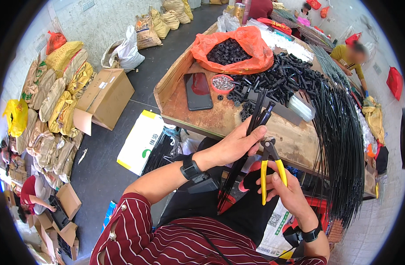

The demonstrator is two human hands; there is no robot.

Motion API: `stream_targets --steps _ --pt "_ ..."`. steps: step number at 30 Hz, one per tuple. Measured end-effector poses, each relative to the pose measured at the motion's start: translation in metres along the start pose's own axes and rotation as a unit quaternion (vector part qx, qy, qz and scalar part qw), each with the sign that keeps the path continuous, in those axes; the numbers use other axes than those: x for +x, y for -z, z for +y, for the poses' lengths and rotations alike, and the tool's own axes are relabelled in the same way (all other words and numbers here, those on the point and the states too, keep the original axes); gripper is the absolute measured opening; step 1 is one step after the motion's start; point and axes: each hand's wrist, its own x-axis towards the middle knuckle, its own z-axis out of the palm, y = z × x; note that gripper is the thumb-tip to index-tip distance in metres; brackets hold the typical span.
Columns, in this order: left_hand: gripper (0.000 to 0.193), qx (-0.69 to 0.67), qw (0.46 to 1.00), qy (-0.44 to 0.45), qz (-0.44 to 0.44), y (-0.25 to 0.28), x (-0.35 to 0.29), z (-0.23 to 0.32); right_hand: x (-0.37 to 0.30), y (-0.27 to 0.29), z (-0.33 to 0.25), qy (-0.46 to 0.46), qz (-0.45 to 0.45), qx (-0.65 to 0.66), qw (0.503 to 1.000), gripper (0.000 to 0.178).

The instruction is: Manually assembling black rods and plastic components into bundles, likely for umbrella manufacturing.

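Observation:
My left hand (248, 138) is closed around a bundle of thin black rods (231, 183) with a thicker black tube (265, 115) at its upper end. The bundle slants over my lap at the table's front edge, its top pointing up and away from me. In my right hand (287, 192) are yellow-handled pincers (264, 179), handles somewhat apart, jaws up. Their metal head is close to my left fingertips; whether it touches a rod I cannot tell. Beyond the hands, a wooden table (198, 123) bears a heap of small black plastic parts (282, 73).
A phone (198, 95), a red bowl of small metal pieces (222, 84) and an orange bag (251, 66) of black parts lie on the table. Long black rods (341, 145) hang over its right edge. A cardboard box (104, 97) and stacked sacks stand left. Other people sit farther off.

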Motion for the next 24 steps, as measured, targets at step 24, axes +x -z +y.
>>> stream_targets --steps 24 --pt "0.020 0.014 0.999 -0.033 0.016 -0.003 0.003 -0.003 0.005 0.021 -0.023 0.134 0.151 -0.485 0.851 0.037"
